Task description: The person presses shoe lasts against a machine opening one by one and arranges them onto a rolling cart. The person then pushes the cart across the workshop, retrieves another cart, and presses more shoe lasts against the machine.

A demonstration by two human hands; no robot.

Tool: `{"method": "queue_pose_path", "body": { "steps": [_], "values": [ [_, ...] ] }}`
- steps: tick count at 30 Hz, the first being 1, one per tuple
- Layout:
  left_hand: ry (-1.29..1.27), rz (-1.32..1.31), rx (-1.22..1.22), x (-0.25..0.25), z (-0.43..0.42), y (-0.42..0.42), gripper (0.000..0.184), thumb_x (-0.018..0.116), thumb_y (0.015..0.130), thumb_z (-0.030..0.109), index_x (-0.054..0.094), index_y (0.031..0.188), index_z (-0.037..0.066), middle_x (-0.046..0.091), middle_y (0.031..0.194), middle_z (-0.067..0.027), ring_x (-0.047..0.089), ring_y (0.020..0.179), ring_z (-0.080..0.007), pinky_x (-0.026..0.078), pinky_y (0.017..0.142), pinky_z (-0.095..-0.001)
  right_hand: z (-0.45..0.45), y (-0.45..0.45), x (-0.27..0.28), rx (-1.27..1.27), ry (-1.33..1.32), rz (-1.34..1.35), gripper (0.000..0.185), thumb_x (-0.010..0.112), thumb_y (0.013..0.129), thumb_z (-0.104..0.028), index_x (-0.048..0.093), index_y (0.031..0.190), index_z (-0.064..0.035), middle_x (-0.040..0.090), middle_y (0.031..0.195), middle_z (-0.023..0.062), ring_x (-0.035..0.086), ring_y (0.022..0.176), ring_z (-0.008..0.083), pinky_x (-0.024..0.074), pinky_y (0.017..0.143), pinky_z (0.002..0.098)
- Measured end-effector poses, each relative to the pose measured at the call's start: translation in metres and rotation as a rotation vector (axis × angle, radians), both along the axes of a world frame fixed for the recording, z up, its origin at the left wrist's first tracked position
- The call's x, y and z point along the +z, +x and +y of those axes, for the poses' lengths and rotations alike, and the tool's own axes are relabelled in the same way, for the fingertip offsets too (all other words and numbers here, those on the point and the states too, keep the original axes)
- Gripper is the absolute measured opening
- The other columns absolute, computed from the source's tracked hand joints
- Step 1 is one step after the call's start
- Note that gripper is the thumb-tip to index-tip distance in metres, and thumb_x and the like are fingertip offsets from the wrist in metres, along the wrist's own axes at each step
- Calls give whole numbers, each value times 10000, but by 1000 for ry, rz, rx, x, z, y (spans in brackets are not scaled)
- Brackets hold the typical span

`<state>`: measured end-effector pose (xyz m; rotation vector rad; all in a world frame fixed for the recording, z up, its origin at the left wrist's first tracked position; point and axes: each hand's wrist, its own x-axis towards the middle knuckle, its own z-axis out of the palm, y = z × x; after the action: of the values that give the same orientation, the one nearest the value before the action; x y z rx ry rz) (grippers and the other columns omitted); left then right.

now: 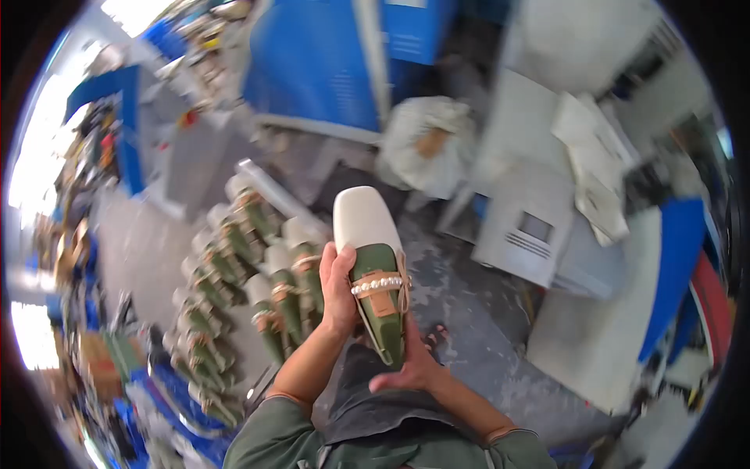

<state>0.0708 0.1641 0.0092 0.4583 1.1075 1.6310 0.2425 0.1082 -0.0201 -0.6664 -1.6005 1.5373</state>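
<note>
A shoe on a green last (376, 273) is held up in front of my body. Its square toe is white and points away from me, and a pearl strap with a tan patch beneath crosses the green last. My left hand (337, 293) grips its left side, thumb along the edge near the toe. At the heel end, my right hand (410, 366) supports the shoe from the right and below, with its thumb out to the side. The fingers of my right hand are mostly hidden behind the shoe.
Rows of similar shoes on green lasts (273, 289) stand to the left. A white sack (428, 148) lies ahead, beside a blue panel (312, 70). White machine housing (519, 223) and a worktable edged in blue (672, 273) occupy the right.
</note>
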Motion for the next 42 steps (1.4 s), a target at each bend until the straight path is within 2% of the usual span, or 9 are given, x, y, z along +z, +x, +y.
{"method": "queue_pose_path", "body": {
  "steps": [4, 9, 11, 15, 16, 19, 32, 41, 42],
  "values": [
    [88, 5, -288, -51, 60, 79, 376, 566, 906, 260, 435, 1165, 21, 554, 1095, -104, 564, 1011, -184, 479, 883, -343, -7, 67, -42, -578, -130, -28, 786, 772, 739, -153, 330, 1359, 41, 474, 1274, 198, 499, 1167, 271, 396, 976, 403],
    [113, -228, -665, -69, 132, 185, 487, 581, 872, 89, 401, 1320, 31, 538, 1269, -181, 580, 1104, -309, 533, 889, -457, -10, 148, -96, -728, -171, -62, 751, 717, 759, -16, 312, 1391, 16, 489, 1283, 162, 535, 1086, 238, 437, 934, 367],
    [-14, -190, -708, -96, 148, 222, 451, 609, 872, 78, 467, 1298, 41, 590, 1211, -147, 617, 998, -227, 539, 836, -339, -2, 160, -94, -826, -203, 89, 731, 696, 775, -7, 314, 1397, 15, 486, 1298, 154, 534, 1088, 237, 440, 935, 370],
    [40, 527, -742, -120, 164, 263, 448, 594, 900, 145, 463, 1301, -6, 576, 1230, -177, 564, 1117, -250, 461, 966, -397, 2, 183, -144, -922, -371, 154, 710, 658, 778, -3, 324, 1404, 4, 491, 1309, 171, 527, 1154, 241, 445, 949, 380],
    [308, 721, -541, -136, 159, 272, 474, 561, 909, 173, 449, 1323, -30, 528, 1296, -213, 463, 1266, -299, 315, 1093, -444, 7, 189, -155, -984, -142, -101, 713, 663, 766, -32, 337, 1400, -8, 476, 1319, 210, 518, 1175, 299, 431, 969, 409],
    [801, 955, -742, -152, 158, 267, 469, 511, 913, 196, 469, 1316, -39, 475, 1360, -221, 361, 1353, -332, 213, 1141, -462, 27, 204, -162, -1003, 95, -369, 733, 697, 747, -76, 352, 1392, -14, 440, 1342, 258, 484, 1205, 392, 413, 990, 456],
    [804, 940, -811, -193, 190, 282, 301, 467, 780, 215, 697, 869, 42, 704, 970, -87, 617, 1064, -281, 352, 1047, -426, 61, 212, -163, -907, 51, -546, 799, 709, 739, -104, 288, 1411, -5, 396, 1354, 309, 436, 1212, 509, 394, 994, 551],
    [820, 899, -974, -179, 198, 274, 250, 513, 779, 180, 671, 901, 29, 674, 1005, -131, 582, 1109, -320, 348, 1053, -457, 46, 178, -166, -1020, -241, -425, 717, 676, 773, -109, 315, 1373, 48, 403, 1338, 283, 434, 1222, 431, 331, 1035, 522],
    [886, 940, -962, -178, 198, 270, 383, 593, 823, 228, 589, 1139, 13, 587, 1199, -158, 504, 1210, -314, 324, 1080, -458, 46, 181, -155, -1040, -205, -372, 675, 669, 772, -91, 357, 1358, 33, 418, 1336, 273, 440, 1230, 392, 425, 952, 486]
  ]
}}
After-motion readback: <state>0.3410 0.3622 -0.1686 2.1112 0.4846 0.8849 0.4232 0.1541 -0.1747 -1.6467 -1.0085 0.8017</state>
